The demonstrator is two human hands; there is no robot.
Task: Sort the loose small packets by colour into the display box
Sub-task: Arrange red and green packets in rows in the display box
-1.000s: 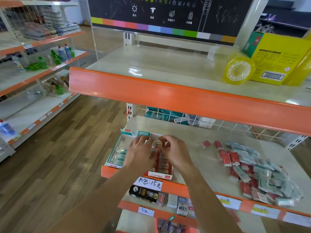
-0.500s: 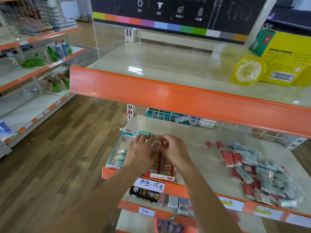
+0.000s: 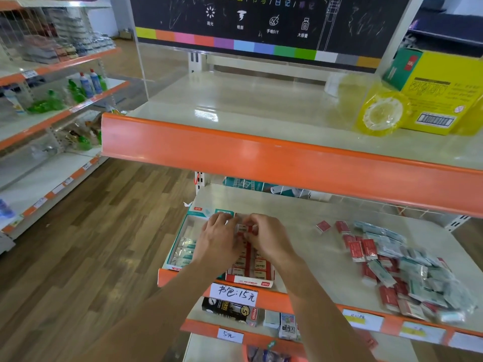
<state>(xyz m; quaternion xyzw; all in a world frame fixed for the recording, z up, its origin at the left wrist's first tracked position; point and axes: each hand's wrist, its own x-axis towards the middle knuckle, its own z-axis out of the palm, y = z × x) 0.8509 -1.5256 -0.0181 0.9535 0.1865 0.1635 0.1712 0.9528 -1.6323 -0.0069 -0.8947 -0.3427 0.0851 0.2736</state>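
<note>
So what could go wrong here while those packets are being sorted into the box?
The display box sits right at the shelf's front edge, so a push from either hand might tip it off. The red packet pinched between both hands could slip into the teal row instead of the red one. The loose pile also reaches the shelf edge and may spill.

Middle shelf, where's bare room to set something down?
Bare shelf lies between the display box and the loose packet pile, and behind both toward the wire rack. The pile crowds the right front. Both hands, left and right, hold a red packet over the box.
</note>
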